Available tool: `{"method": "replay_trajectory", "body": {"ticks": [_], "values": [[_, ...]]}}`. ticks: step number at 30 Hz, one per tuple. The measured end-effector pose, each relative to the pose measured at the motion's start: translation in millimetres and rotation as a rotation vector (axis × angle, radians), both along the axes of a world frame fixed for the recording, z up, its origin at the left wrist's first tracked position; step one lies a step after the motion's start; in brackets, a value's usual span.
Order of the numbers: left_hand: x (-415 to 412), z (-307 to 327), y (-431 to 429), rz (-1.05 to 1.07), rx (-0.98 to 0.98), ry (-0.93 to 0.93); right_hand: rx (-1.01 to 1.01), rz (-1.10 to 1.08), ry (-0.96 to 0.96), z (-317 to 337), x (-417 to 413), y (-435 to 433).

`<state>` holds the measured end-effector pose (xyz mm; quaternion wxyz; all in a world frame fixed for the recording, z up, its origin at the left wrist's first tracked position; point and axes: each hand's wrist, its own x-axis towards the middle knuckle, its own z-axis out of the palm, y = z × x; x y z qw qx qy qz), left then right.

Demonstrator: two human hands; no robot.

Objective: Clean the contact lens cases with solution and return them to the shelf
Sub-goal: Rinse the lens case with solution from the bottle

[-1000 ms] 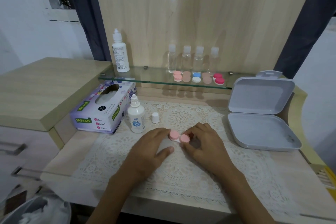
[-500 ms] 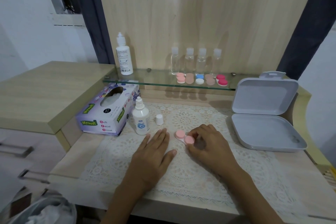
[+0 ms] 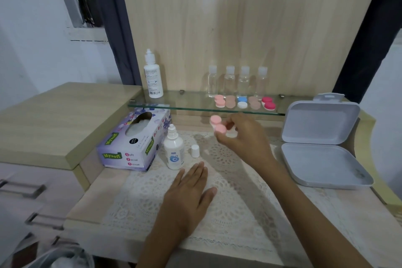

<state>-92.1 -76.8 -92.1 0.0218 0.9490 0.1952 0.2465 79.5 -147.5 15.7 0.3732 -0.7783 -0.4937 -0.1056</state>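
My right hand (image 3: 243, 137) pinches a light pink contact lens case (image 3: 217, 124) and holds it in the air, just below the front edge of the glass shelf (image 3: 191, 105). My left hand (image 3: 189, 193) lies flat with straight fingers on the lace mat (image 3: 228, 206). Several more lens cases (image 3: 244, 102), pink, beige, blue-white and magenta, stand in a row on the shelf. A small solution bottle (image 3: 173, 150) stands uncapped on the mat, its white cap (image 3: 195, 151) beside it.
A tall white bottle (image 3: 153, 76) and several small clear bottles (image 3: 237, 80) stand on the shelf. A purple tissue box (image 3: 134, 141) sits at the left. An open grey plastic box (image 3: 322, 143) lies at the right. A bin (image 3: 61, 259) shows at bottom left.
My right hand lifted the pink case off the mat and carried it up toward the shelf. My left hand let go of it and now lies flat on the mat.
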Motion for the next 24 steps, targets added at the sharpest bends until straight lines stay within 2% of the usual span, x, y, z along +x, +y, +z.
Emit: {"method": "replay_trajectory", "body": {"ticks": [5, 11, 24], "values": [[-0.1, 0.4, -0.7, -0.030, -0.029, -0.043, 0.030, -0.116, -0.078, 30.4, 7.9, 44.7], [-1.2, 0.1, -1.2, -0.026, -0.055, -0.043, -0.116, -0.252, -0.146, 42.9, 27.1, 83.6], [1.3, -2.2, 2.4, 0.006, -0.015, -0.023, -0.187, -0.294, -0.144, 40.9, 37.5, 103.1]]}}
